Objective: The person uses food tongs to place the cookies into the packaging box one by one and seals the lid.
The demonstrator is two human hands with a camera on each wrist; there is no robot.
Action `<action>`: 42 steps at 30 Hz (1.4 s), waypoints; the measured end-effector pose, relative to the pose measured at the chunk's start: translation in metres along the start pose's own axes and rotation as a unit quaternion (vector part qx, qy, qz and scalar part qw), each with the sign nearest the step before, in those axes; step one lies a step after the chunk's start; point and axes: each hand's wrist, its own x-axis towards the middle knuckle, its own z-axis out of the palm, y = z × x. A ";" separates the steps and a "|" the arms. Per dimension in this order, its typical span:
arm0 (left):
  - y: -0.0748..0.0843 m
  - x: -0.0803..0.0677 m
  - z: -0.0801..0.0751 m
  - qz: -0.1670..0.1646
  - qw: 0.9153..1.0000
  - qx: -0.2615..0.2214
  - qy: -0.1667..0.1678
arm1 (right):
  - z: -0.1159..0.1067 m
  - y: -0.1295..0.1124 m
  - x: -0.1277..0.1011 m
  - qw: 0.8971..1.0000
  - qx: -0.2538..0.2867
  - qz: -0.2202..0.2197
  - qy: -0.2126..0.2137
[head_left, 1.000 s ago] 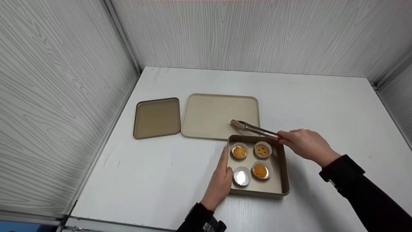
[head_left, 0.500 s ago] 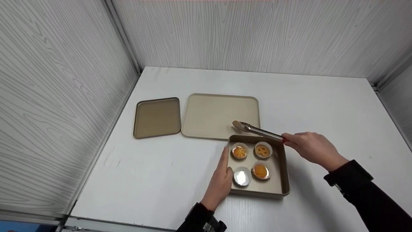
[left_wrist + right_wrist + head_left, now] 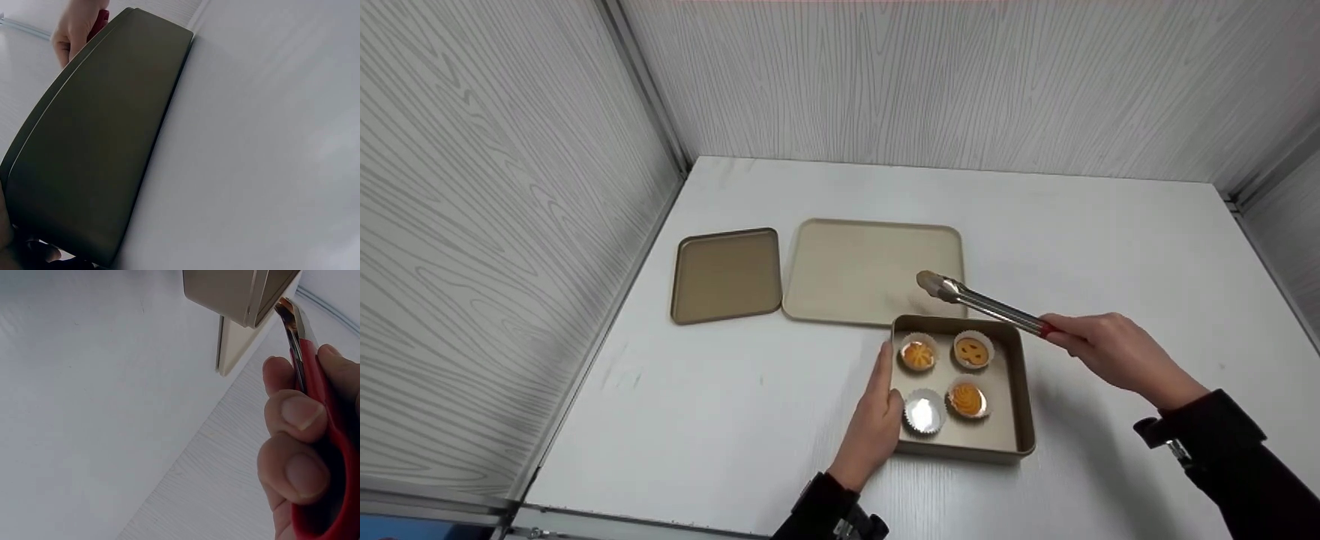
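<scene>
My right hand (image 3: 1117,352) grips a pair of steel tongs (image 3: 997,307) with red handles (image 3: 320,382). The tongs' closed tips hold a tan-brown cookie (image 3: 927,279) over the right part of the beige baking tray (image 3: 877,262). Against the outer left wall of a deep square baking pan (image 3: 1021,405), my left hand (image 3: 870,427) presses with straight fingers, its thumb at the rim. Inside the pan sit several fluted baking cups. Golden cookies (image 3: 919,354) lie in three of them; a silver bottom shows in the near-left cup (image 3: 924,412). The left wrist view shows the pan's outer wall (image 3: 101,129).
A smaller brown tray (image 3: 727,276) lies left of the beige one, their edges close together. Pan, trays and hands are over a white table (image 3: 682,420). Grey wood-grain panels (image 3: 960,82) rise behind the table and at both sides.
My right hand has moved right and slightly nearer, and the tongs' tips with the cookie have shifted right above the beige tray. The left hand and the pan stay in place.
</scene>
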 end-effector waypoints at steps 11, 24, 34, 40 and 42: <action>0.000 0.000 0.000 0.002 1.000 -0.008 -0.001 | -0.008 0.007 -0.023 0.998 0.066 0.000 -0.015; -0.002 0.001 0.002 -0.010 1.000 -0.012 -0.003 | -0.016 0.006 -0.041 0.992 0.101 0.038 -0.061; -0.002 0.002 0.001 -0.006 1.000 -0.006 -0.002 | -0.018 0.006 -0.048 0.987 0.124 0.004 -0.097; -0.001 0.001 0.002 -0.008 1.000 -0.008 0.001 | -0.018 0.007 -0.055 0.980 0.146 -0.024 -0.133; -0.001 0.002 0.002 -0.008 1.000 -0.007 0.001 | -0.019 0.006 -0.057 0.976 0.159 -0.022 -0.147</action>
